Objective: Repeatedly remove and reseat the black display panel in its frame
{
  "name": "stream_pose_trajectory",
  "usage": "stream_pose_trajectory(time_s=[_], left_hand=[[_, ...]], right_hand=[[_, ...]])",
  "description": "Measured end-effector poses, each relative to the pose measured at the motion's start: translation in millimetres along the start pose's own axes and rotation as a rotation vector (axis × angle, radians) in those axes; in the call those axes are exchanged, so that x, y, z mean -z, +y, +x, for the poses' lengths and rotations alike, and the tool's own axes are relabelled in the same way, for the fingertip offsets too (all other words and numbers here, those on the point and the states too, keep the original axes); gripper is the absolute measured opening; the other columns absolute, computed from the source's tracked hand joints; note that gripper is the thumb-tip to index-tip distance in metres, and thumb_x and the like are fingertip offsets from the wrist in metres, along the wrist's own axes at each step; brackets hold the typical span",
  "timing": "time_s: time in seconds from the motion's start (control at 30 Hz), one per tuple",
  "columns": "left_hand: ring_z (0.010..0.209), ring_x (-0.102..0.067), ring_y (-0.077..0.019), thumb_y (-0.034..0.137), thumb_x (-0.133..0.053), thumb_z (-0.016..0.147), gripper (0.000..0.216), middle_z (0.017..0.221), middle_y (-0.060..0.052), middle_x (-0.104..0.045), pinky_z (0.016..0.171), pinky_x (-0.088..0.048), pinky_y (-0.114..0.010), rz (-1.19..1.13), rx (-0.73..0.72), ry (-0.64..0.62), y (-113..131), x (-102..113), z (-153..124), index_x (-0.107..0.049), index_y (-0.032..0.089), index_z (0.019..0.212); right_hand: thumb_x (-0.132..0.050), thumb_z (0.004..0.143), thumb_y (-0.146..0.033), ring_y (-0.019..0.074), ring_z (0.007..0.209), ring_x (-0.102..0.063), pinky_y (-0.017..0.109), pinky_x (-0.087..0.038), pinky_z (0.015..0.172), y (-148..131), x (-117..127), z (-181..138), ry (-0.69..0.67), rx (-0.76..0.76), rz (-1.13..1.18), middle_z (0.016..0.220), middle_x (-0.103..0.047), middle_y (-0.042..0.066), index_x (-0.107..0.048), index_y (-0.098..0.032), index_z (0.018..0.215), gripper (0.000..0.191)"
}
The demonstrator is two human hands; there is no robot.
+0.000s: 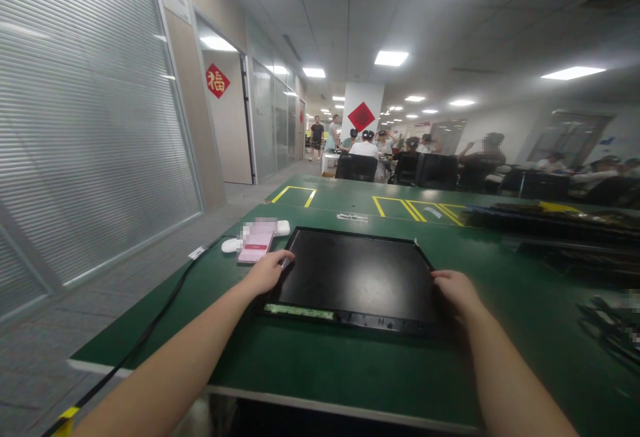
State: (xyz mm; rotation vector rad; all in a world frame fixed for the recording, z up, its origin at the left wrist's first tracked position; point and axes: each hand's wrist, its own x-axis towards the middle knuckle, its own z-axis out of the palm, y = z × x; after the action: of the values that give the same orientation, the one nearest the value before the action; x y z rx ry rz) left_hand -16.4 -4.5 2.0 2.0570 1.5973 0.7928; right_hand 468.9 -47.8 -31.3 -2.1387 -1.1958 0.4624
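The black display panel point(357, 270) is gripped at its left edge by the left hand point(267, 271) and at its right edge by the right hand point(459, 291), on or just above the green counter point(350, 370); a lit phone point(255, 250) is placed near the left hand

On the counter point(350, 363), the phone point(255, 251) lies left of the screen point(357, 273) (itself between left hand point(267, 271) and right hand point(459, 292)); the stack point(540, 225) lies farther right.
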Motion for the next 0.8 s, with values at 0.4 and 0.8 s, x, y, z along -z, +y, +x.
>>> stream_pose_trajectory(time_s=[0.4, 0.8], left_hand=[[0.061, -0.069, -0.0138, 0.001, -0.052, 0.075, 0.04, 0.077, 0.001, -0.074, 0.057, -0.055, -0.023, -0.848, 0.348, 0.077, 14, 6, 4, -0.066, 0.019, 0.107], [0.074, -0.076, -0.0255, 0.014, -0.086, 0.064, 0.088, 0.088, -0.009, -0.079, 0.07, -0.061, -0.035, -1.221, 0.394, -0.121, 10, 4, 3, -0.049, 0.014, 0.143]], right_hand=[[-0.056, 0.075, -0.013, 0.0223, 0.092, -0.071, 0.027, -0.051, 0.077, -7, 1, -5, 0.045, -0.015, -0.024, 0.1, -0.077, 0.007, -0.079, -0.02, 0.092, 0.029], [-0.059, 0.074, -0.015, 0.0243, 0.094, -0.071, 0.028, -0.052, 0.076, -7, 0, -4, 0.062, -0.021, -0.008, 0.102, -0.077, 0.008, -0.078, -0.02, 0.09, 0.026]])
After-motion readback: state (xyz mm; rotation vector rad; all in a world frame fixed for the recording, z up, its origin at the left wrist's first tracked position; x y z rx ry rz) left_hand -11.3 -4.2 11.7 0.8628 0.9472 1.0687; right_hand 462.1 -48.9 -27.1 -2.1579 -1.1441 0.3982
